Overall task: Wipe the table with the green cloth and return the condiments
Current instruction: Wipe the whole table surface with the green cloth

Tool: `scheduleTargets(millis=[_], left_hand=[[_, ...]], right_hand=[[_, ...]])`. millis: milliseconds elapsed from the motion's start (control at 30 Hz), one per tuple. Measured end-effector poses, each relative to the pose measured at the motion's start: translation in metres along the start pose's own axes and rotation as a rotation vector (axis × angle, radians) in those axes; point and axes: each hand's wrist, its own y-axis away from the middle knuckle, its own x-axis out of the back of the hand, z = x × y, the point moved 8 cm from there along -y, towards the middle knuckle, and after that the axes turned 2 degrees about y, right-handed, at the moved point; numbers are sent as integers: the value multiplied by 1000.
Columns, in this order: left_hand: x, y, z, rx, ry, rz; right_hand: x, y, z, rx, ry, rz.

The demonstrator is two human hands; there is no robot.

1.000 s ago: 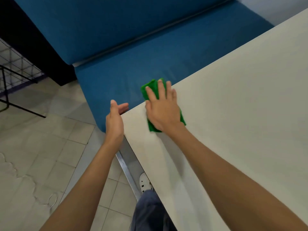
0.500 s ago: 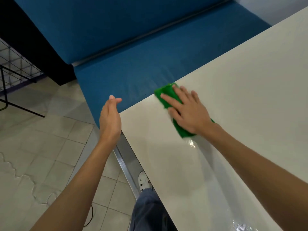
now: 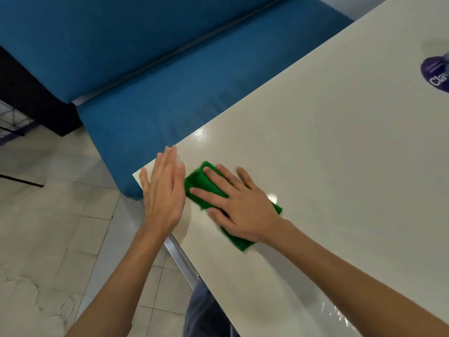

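A folded green cloth lies on the white table near its left corner. My right hand presses flat on the cloth with spread, straight fingers. My left hand is held edge-on at the table's corner, fingers straight and together, just left of the cloth. It holds nothing. A purple-labelled bottle shows partly at the right edge of the view, on the table.
A blue padded bench runs along the table's far side. Tiled floor lies to the left, with a black wire rack at the far left. A metal table rail and my trouser leg sit below.
My right hand has swept the cloth away from the corner and back toward it. My left hand rose from beside the table to its corner. The view shifted, revealing the bottle.
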Motion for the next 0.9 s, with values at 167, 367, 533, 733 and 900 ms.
scheduleTargets(millis=[167, 367, 533, 733, 900], left_hand=[[-11, -1, -3, -74, -271, 28], [-11, 0, -4, -52, -252, 53], [-7, 1, -6, -79, -231, 60], [-9, -1, -2, -63, -226, 68], [-12, 1, -1, -52, -242, 63]], right_hand=[[22, -28, 108, -266, 19, -27], [13, -50, 84, -556, -1, 81], [1, -9, 6, -81, -56, 11], [20, 38, 79, -73, 7, -20], [29, 5, 141, -377, 41, 6]])
